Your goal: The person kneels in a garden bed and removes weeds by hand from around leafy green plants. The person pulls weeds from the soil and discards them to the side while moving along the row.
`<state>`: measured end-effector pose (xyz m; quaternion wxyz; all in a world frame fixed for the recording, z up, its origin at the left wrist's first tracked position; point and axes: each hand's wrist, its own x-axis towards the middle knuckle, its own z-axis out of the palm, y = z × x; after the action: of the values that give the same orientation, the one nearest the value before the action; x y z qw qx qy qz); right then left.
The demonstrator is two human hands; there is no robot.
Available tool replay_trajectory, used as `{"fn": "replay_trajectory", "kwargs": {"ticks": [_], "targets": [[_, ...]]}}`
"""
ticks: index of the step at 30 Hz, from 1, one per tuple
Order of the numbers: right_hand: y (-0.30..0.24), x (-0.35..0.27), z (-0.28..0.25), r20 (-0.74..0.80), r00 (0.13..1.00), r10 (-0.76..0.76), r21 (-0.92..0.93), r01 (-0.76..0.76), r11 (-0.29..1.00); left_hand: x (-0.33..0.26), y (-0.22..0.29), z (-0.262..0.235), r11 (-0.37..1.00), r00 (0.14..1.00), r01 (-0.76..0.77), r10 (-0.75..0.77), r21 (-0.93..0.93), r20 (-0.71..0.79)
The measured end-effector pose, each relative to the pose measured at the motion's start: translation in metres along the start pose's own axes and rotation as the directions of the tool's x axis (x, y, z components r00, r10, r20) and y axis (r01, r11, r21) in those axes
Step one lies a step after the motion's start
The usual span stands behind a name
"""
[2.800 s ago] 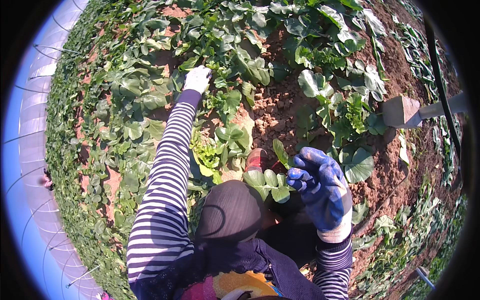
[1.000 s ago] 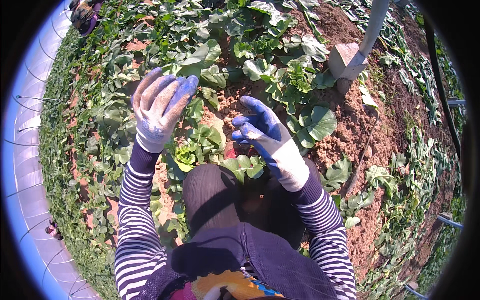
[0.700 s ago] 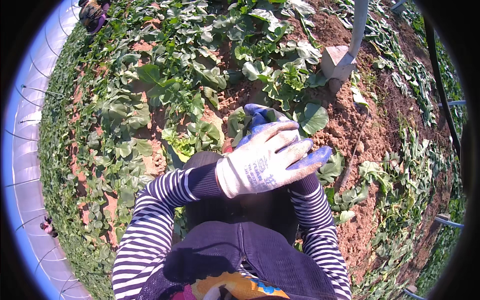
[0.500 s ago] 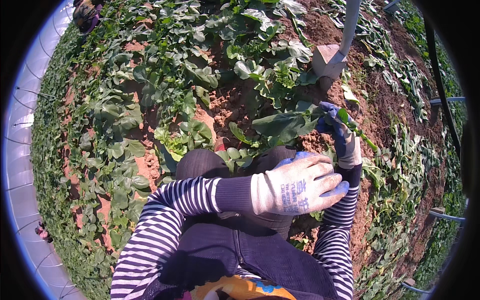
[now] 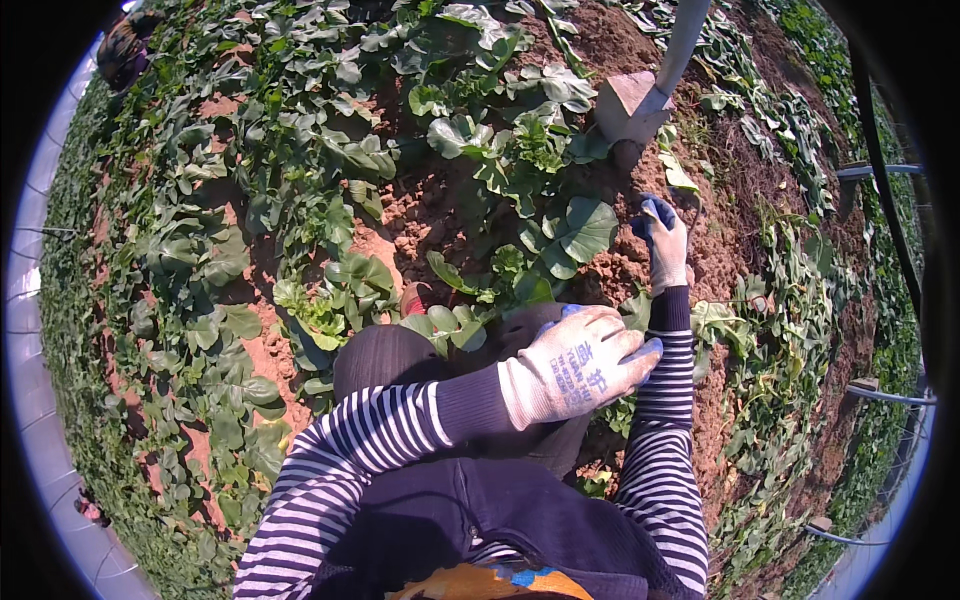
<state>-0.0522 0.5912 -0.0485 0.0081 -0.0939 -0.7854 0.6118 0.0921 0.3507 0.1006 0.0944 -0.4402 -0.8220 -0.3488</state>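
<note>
Loosely bent and palm down, the left hand (image 5: 580, 368) covers whatever its fingers meet, so I cannot tell whether it grasps anything; its fingertips lie close beside the right sleeve (image 5: 665, 380), contact unclear. Fingers curled inward, the right hand (image 5: 664, 243) hovers farther forward over crumbly reddish soil (image 5: 730, 250), and whether something sits in that curl cannot be told either. Both hands are encased in knit gloves, whitish on the back and cuff with smooth blue coating at the fingers, the left one soiled brown and marked with blue print. Nearest them grows a broad-leaved plant (image 5: 586, 232), just left of the right hand, its blades rounded, matte and pale-veined. A smaller lobed-leaf plant (image 5: 445, 328) stands by the knees, and a frilly, lighter green plant (image 5: 315, 310) lies further left. Ahead, a blocky, rough concrete footing (image 5: 628, 105) holds the base of a smooth grey metal pole (image 5: 685, 45), which rises at a tilt. Limp, crumpled foliage (image 5: 765, 395) trails across the ground on the right. Dark ribbed trousers (image 5: 390, 358) cover the bent knees, beside a red shoe (image 5: 413, 300). Translucent sheeting (image 5: 35, 350) curves along the far left.
</note>
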Motion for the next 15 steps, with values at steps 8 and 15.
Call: {"fn": "replay_trajectory", "kwargs": {"ticks": [8, 15], "targets": [[-0.007, 0.093, 0.091, 0.202, 0.976, -0.078, -0.868, 0.216, 0.446, 0.003, -0.005, -0.033, 0.989, 0.989, 0.142, -0.143, -0.046, -0.029], [0.0, 0.119, 0.132, 0.137, 0.986, -0.095, -0.867, 0.166, 0.47, 0.001, -0.006, -0.028, 0.978, 0.981, 0.154, -0.168, -0.142, -0.096]]}}
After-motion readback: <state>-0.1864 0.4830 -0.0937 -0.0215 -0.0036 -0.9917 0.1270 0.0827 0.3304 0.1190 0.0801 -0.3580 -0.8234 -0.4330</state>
